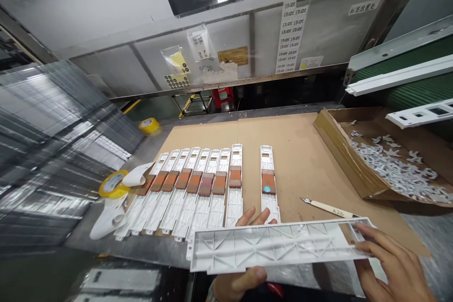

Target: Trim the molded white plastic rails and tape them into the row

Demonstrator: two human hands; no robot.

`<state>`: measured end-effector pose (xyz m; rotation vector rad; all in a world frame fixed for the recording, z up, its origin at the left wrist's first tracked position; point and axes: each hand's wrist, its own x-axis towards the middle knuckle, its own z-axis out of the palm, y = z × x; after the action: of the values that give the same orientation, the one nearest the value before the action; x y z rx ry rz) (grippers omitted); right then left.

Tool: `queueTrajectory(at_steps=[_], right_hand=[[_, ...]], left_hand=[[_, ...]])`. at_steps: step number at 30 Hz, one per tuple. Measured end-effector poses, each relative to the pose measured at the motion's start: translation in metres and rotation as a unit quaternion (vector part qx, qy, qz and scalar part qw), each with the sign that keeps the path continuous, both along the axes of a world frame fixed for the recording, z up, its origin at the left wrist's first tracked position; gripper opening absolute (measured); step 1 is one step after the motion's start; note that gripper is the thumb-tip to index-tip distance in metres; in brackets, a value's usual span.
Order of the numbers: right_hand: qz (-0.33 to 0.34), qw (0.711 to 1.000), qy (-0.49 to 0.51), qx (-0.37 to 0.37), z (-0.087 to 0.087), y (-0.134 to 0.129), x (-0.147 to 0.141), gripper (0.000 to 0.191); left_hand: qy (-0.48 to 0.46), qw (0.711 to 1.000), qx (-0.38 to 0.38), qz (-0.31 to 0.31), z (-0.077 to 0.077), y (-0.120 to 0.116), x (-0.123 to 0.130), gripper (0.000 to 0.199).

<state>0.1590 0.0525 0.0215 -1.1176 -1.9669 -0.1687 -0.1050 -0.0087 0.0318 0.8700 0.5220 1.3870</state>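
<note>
A long white ribbed plastic part point(279, 245) lies level across both hands near the front edge, its ribbed side facing me. My left hand point(244, 279) grips it left of the middle, thumb below and fingertips above the far edge. At the right end, my right hand point(389, 259) holds it by the small opening. Behind are several similar white parts point(184, 212) in a row, each with a brown block point(195, 181) across it. One more such part point(267, 155) stands apart to the right, its block point(268, 179) bearing a blue sticker.
A cardboard box point(339, 151) of small white pieces is at the right. A craft knife point(329, 207) lies before it. Tape rolls point(113, 184) and white label strips point(106, 219) are at the left. White strips point(406, 75) jut in from the upper right, above a green conveyor.
</note>
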Motion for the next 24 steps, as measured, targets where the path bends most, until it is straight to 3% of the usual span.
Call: queueTrajectory(at_steps=[7, 15, 19, 21, 24], right_hand=[[-0.043, 0.997, -0.009, 0.061, -0.002, 0.010, 0.000, 0.013], [-0.015, 0.997, -0.016, 0.075, -0.005, 0.019, -0.004, 0.012], [-0.015, 0.996, -0.001, 0.089, -0.005, 0.023, -0.012, 0.023], [-0.003, 0.996, 0.010, 0.085, -0.005, 0.027, -0.015, 0.026], [0.016, 0.996, 0.022, 0.082, -0.004, 0.034, -0.020, 0.023]], left_hand=[[0.051, 0.998, 0.024, -0.004, 0.001, -0.006, -0.004, 0.079], [0.053, 0.998, 0.014, -0.018, 0.000, -0.011, -0.007, 0.081], [0.092, 0.995, -0.038, 0.001, 0.003, -0.014, -0.012, 0.081], [0.067, 0.994, -0.085, -0.001, 0.004, -0.016, -0.013, 0.075], [-0.008, 0.992, -0.124, 0.007, 0.002, -0.020, -0.009, 0.050]])
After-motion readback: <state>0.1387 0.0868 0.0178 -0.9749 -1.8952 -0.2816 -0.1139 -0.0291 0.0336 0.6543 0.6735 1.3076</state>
